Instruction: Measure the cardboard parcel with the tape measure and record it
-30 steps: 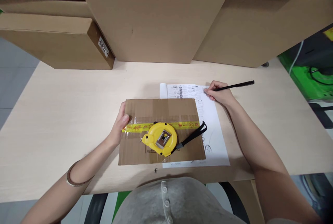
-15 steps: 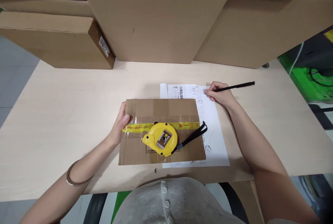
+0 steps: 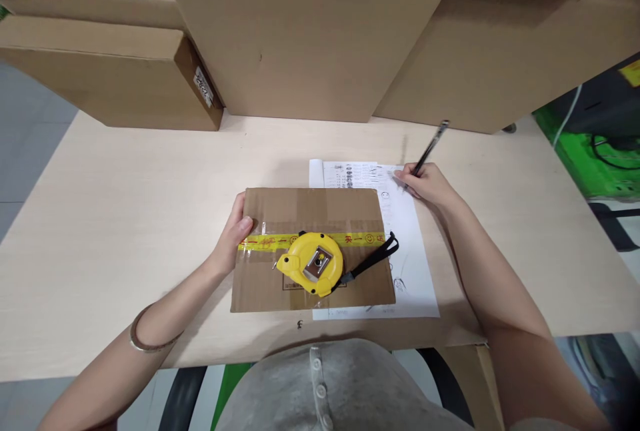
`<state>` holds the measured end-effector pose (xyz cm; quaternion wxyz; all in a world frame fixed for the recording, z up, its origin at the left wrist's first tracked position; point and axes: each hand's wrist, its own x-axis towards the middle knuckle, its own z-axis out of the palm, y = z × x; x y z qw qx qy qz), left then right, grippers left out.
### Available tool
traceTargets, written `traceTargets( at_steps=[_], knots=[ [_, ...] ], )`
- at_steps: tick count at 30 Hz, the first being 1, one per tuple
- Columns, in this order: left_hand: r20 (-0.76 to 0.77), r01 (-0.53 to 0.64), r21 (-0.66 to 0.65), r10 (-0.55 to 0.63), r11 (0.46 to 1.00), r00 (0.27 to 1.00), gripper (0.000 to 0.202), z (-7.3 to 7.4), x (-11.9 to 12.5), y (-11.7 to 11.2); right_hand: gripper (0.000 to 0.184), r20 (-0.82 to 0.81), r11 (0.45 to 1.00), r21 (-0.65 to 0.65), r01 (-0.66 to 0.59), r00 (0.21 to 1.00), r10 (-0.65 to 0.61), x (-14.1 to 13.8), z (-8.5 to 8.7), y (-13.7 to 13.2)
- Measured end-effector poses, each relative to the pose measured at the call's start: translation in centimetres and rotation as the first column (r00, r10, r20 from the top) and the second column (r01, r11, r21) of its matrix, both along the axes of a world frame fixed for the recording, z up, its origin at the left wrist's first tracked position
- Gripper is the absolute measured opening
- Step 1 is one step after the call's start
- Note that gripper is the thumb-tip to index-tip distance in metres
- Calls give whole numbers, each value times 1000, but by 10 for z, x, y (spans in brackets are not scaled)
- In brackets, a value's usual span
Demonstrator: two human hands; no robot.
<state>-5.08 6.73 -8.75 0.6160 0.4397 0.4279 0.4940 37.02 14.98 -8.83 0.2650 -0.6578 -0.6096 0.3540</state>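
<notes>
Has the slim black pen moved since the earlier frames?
Yes. The slim black pen swung its upper end left and up in view, now overlapping the bottom edge of the large brown cardboard box at back right.

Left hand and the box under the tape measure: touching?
Touching. The head view shows it plainly: the left hand grips the left edge of the box, thumb lapped over its top face.

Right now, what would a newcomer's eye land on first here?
Probably the bright yellow tape measure, lying on the taped cardboard box that the left hand holds by its left edge. Next, the black pen slanting up from the right hand over the white paper, which the box partly covers. Larger brown boxes stand along the table's far side.
</notes>
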Motion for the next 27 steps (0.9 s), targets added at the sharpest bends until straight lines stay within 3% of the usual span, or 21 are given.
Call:
traceTargets(
  at_steps=[5,9,12,15,17,19,21,22,24,27],
  knots=[
    [6,57,1,-57,998,998,59,2,-3,4,59,293,994,-60,-89,950,103,-17,17,-17],
    [-42,26,137,-20,990,999,84,4,-8,7,50,461,988,-57,-141,874,151,-41,20,-24],
    [-88,-4,343,36,939,995,61,7,-15,4,45,535,990,-10,-140,836,123,-56,31,-30],
    [-164,53,446,23,893,986,41,8,-23,0,32,534,973,183,-141,845,22,-74,61,-49],
    [-215,128,442,-34,888,976,47,6,-27,-2,25,441,887,420,-192,898,-14,-93,84,-68],
    [-228,186,438,-92,879,969,47,2,-30,-3,28,421,770,547,-327,903,84,-117,102,-89],
    [-226,204,450,-110,869,968,43,-1,-30,-2,50,489,680,543,-493,844,221,-141,110,-107],
    [-230,205,453,-108,868,967,43,-3,-30,-2,60,512,661,516,-544,815,270,-151,111,-113],
    [-242,204,455,-100,867,965,43,-4,-28,-1,67,496,677,458,-576,797,343,-166,108,-122],
    [-240,194,451,-90,871,966,47,-4,-25,-2,64,309,728,382,-570,821,480,-174,104,-125]
  ],
)
